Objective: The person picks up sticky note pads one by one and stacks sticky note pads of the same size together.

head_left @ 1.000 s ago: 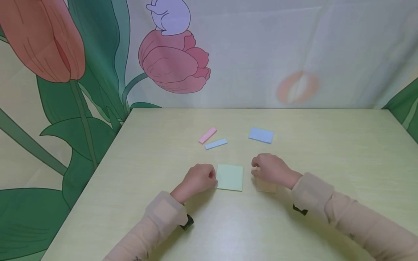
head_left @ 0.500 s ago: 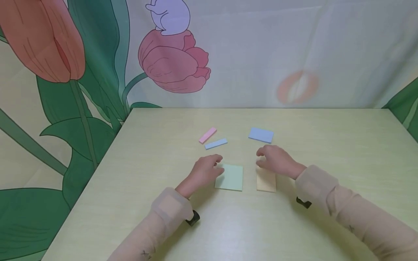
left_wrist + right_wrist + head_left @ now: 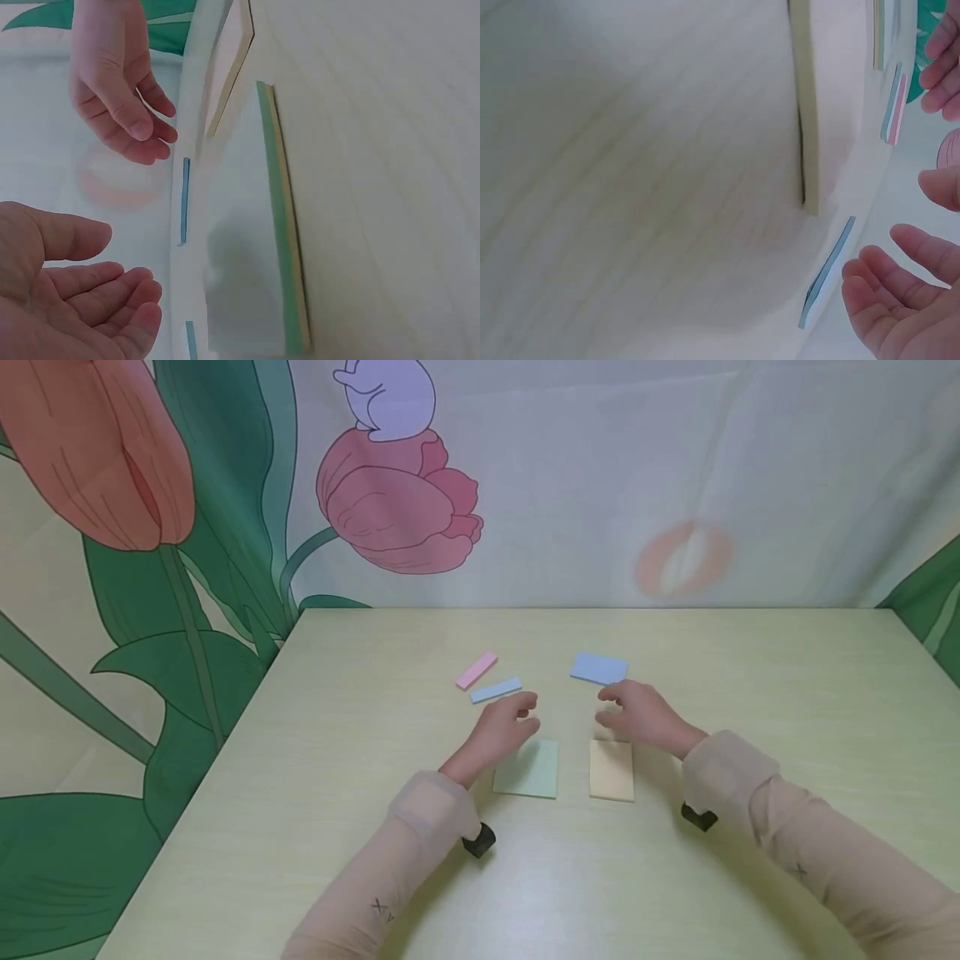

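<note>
My left hand (image 3: pixel 498 731) hovers above the far edge of a pale green square tile (image 3: pixel 527 777), fingers loosely bent and holding nothing. In the left wrist view the green tile (image 3: pixel 251 247) lies flat, apart from that hand. My right hand (image 3: pixel 648 714) hangs over the table between a pale orange rectangular tile (image 3: pixel 611 771) and a blue rectangular tile (image 3: pixel 597 667). Its thumb and fingers stand apart with nothing between them. The right wrist view shows the blue tile (image 3: pixel 826 274) close beyond these fingers. A narrow light blue strip (image 3: pixel 491 691) lies just beyond the left hand.
A pink strip (image 3: pixel 477 671) lies slantwise behind the light blue strip. All pieces lie flat on a pale wooden table (image 3: pixel 375 693). A printed cloth (image 3: pixel 570 485) with flowers hangs behind the table's far edge.
The left hand has left the green tile's left edge and moved away and to the right. The right hand has drawn back from the orange tile toward the blue one, uncovering the orange tile.
</note>
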Demonstrator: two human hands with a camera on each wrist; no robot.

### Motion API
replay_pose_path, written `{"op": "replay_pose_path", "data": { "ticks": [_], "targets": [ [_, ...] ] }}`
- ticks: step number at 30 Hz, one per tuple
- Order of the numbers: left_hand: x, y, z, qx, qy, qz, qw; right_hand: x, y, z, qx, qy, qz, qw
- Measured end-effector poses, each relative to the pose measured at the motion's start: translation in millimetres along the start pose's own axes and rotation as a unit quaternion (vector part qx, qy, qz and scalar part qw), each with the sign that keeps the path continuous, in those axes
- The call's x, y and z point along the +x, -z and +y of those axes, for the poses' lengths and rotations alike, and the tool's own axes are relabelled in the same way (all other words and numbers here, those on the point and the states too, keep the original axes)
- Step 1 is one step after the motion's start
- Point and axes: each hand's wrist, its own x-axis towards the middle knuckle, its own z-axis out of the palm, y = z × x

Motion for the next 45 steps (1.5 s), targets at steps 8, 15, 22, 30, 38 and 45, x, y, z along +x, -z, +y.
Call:
{"op": "replay_pose_path", "data": {
  "ticks": [8,15,22,30,38,45],
  "targets": [
    [20.1,-10.6,3.8,-0.036,0.025,0.008,0.9990,8.1,3,6,0.059,-0.029,0.029,0.9975],
    [35.1,-17.9,6.3,-0.061,0.042,-0.001,0.9973,11.1,6,8,0.091,-0.063,0.032,0.9933],
    [48.1,-22.4,9.0,-0.094,0.061,-0.013,0.9936,12.9,6,12,0.141,-0.098,0.038,0.9845],
    [57.2,-27.7,8.0,-0.124,0.065,-0.040,0.9894,12.2,11,15,0.243,-0.133,0.044,0.9599],
    [66.9,-31.9,2.9,-0.148,0.061,-0.051,0.9858,15.3,14,17,0.386,-0.175,0.062,0.9037],
    [76.4,-33.8,0.8,-0.157,0.059,-0.059,0.9840,19.6,15,18,0.451,-0.199,0.068,0.8673]
  ]
}}
